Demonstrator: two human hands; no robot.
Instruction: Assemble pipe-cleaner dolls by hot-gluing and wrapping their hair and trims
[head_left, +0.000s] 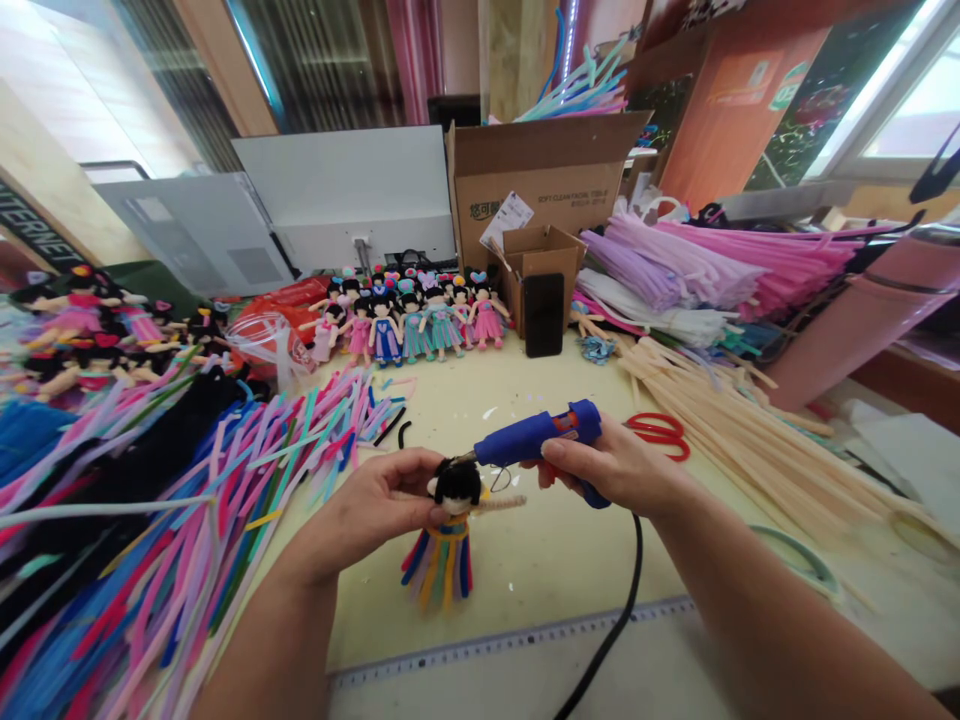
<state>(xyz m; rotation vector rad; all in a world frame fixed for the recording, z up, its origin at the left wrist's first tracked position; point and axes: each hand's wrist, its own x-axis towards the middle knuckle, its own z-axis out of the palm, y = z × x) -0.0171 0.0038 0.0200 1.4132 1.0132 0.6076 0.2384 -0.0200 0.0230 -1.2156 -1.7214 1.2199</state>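
Note:
My left hand (386, 497) pinches a small pipe-cleaner doll (444, 535) by its head, over the near middle of the table. The doll has black hair, a pale face and a striped skirt of red, blue, purple and yellow. One beige arm sticks out to the right. Wrapped around the handle of a blue glue gun (525, 432) is my right hand (600, 465). The gun's nozzle meets or nearly meets the top of the doll's hair; whether they touch I cannot tell. A black cord (611, 640) runs from the handle toward the table's near edge.
Loose colourful pipe cleaners (247, 480) spread across the left. Several finished dolls (412, 320) stand at the back beside a black phone (544, 315) and cardboard boxes (547, 180). Red scissors (660, 435), beige pipe cleaners (705, 440) and a pink bottle (862, 310) are on the right. A ruler (517, 640) lies in front.

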